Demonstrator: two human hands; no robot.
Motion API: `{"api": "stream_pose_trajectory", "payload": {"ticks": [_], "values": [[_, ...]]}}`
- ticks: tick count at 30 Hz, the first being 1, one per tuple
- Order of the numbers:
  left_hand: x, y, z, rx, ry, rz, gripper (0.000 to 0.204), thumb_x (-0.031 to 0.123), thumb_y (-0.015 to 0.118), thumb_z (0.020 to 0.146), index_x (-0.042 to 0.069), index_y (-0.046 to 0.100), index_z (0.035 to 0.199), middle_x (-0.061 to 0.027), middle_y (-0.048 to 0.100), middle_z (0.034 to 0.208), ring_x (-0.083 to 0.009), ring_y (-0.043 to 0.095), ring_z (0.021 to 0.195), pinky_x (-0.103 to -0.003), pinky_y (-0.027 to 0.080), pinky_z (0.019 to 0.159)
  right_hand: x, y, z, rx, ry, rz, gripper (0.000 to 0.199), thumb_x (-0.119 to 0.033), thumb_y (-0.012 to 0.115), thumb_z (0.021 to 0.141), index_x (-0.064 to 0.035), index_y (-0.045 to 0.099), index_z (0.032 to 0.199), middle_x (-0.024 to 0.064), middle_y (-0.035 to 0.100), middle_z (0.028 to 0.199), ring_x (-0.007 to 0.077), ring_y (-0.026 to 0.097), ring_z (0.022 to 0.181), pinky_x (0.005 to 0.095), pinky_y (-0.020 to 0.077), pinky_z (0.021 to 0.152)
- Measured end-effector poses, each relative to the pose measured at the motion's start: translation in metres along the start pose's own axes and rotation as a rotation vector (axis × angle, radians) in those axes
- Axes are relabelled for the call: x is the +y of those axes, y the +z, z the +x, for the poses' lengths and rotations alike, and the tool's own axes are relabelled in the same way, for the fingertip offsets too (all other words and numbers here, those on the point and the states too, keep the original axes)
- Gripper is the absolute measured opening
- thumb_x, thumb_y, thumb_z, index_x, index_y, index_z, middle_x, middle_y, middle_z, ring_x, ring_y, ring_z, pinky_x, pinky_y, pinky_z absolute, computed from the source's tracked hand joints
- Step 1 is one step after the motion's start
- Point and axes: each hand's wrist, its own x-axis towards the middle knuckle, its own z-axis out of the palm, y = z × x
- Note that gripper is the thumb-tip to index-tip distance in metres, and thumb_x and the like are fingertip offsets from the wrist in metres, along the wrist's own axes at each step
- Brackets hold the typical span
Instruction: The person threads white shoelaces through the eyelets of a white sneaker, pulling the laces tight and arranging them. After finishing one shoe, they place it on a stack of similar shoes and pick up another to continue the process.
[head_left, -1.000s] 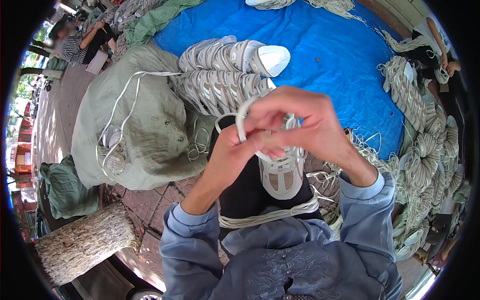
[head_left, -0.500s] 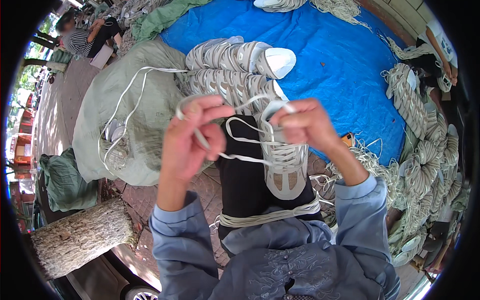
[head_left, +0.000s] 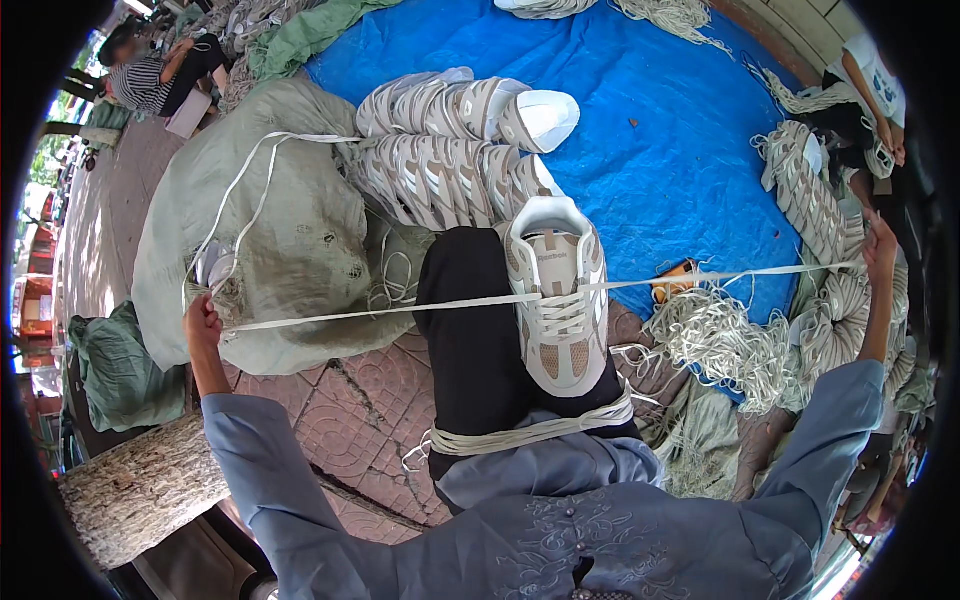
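Both hands loaded: left hand (head_left: 203,322) curled shut around 1 end of the lace (head_left: 400,311), right hand (head_left: 880,245) closed on the other. Exact finger pinch too small to tell. Arms spread wide, hands well apart on either side of me, lace near straight between them and the shoe.

Shoe (head_left: 557,265) sits on my right leg, sole down, opening up; neither hand touches it. Toe points back at me, heel away toward the blue tarp (head_left: 690,150). Long axis runs fore-aft, away from my body; lace crosses it roughly square, climbing a bit toward the right.

My read on the step: snugging the lace and evening its 2 ends. Crossings sit over the lower tongue; none over the upper tongue, so lacing looks partway up. Next move calls for easing tension without letting the shoe slide, checking the ends match, then bringing the tips in to the higher eyelets.

Around it: 2 rows of shoes (head_left: 430,185) beyond my knees, lace bundle (head_left: 535,435) across my thighs, loose lace pile (head_left: 715,340) off to the right.
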Motion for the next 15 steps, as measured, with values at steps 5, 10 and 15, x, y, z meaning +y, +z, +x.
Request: {"api": "stream_pose_trajectory", "payload": {"ticks": [5,10,15], "values": [[0.001,0.07,-0.036,0.008,0.174,0.342,0.03,0.038,0.053,0.08,0.007,0.054,0.083,0.0041,0.042,0.054,-0.0033,0.027,0.037,-0.018,0.02,0.032,-0.004,0.082,-0.052,-0.118,0.042,-0.356,0.027,-0.023,0.054,0.078,-0.0049,0.057,0.097,-0.0084,0.036,0.053,-0.0014,0.022,0.037,0.0163,0.0135,0.033],[-0.018,0.219,-0.184,-0.548,0.105,0.149,0.017,0.02,0.052,0.08,0.006,0.059,0.086,0.0045,0.038,0.052,-0.0026,0.024,0.037,-0.018,0.017,0.032,-0.02,0.272,-0.167,-0.704,0.003,-0.173,0.017,-0.013,0.057,0.07,-0.003,0.064,0.083,-0.0017,0.053,0.058,0.0005,0.034,0.042,0.0181,0.0232,0.036],[-0.058,0.286,-0.295,-1.049,0.08,0.237,0.025,0.023,0.043,0.086,0.004,0.057,0.095,0.0033,0.039,0.054,-0.0015,0.026,0.039,-0.017,0.017,0.035,0.0,0.365,-0.244,-0.989,-0.66,-0.243,0.012,-0.006,0.062,0.069,-0.0031,0.063,0.08,0.0066,0.059,0.07,0.0167,0.057,0.066,0.0274,0.0436,0.058]]}}
